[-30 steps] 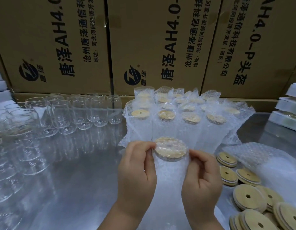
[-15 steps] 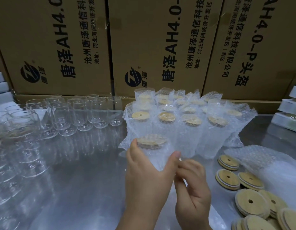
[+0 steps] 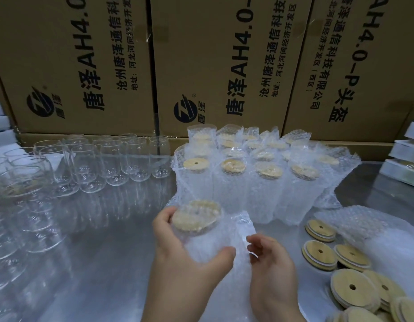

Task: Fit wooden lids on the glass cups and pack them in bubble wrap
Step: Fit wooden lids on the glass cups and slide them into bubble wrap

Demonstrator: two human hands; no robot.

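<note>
My left hand grips a glass cup in a bubble-wrap sleeve, its wooden lid showing through the wrap at the top. My right hand sits just right of it, fingers curled near the loose flap of wrap; whether it pinches the flap is unclear. Behind stand several wrapped, lidded cups. Bare glass cups line the left and back left. Loose wooden lids with centre holes lie at the right.
A metal table carries everything. Large cardboard boxes form a wall at the back. A pile of bubble-wrap bags lies at the right beside the lids. White flat boxes are stacked at the far right.
The wrapped cup has moved left and forward, from between both hands into my left hand alone. My right hand has let go of the cup and drawn back to its right side.
</note>
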